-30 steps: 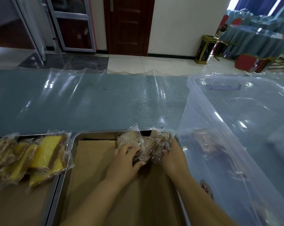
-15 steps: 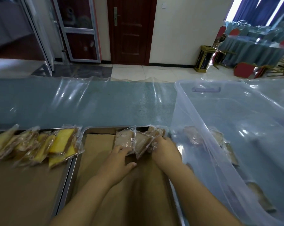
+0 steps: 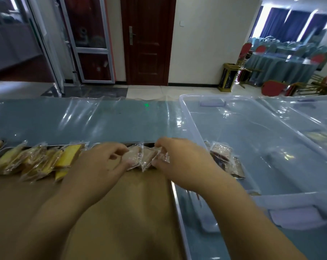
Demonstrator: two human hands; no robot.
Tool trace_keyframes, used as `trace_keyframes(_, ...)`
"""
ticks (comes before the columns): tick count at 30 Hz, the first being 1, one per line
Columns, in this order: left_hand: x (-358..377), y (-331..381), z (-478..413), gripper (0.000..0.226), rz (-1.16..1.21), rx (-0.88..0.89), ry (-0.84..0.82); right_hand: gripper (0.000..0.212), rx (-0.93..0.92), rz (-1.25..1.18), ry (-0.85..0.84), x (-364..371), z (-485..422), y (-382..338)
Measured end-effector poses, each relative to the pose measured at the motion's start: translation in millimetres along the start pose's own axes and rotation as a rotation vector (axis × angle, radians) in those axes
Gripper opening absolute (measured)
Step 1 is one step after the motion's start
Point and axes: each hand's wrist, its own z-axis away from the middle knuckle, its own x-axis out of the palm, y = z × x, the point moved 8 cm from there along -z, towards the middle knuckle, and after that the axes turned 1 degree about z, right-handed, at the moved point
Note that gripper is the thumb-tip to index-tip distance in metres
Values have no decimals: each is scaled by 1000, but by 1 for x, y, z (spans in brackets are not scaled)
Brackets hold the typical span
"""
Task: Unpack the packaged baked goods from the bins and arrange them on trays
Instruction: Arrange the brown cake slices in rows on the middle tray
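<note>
Pinching wrapped brown cakes [image 3: 140, 158] between both hands' fingers [image 3: 127, 162], we line them at the tray's [image 3: 175, 196] twelve o'clock edge, keeping rows tight.

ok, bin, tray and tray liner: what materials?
Bin: clear, glossy plastic; contents show through its wall. Tray: looks like bare metal, with a shiny grey rim. Tray liner: matte brown sheet, likely paper; too blurred to be sure.

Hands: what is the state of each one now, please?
Left hand: closed on a wrapped brown pastry.
Right hand: closed on another wrapped pastry.
</note>
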Motion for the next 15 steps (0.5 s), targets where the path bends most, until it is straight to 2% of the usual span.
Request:
trace_keyframes(8, 2, 134, -15, 20, -1, 259, -30, 45, -21, -46, 95, -98, 47, 75)
trace_keyframes(15, 91, 204, -46, 38, -157, 333, -235, 46, 74, 87, -77, -110, 54, 207)
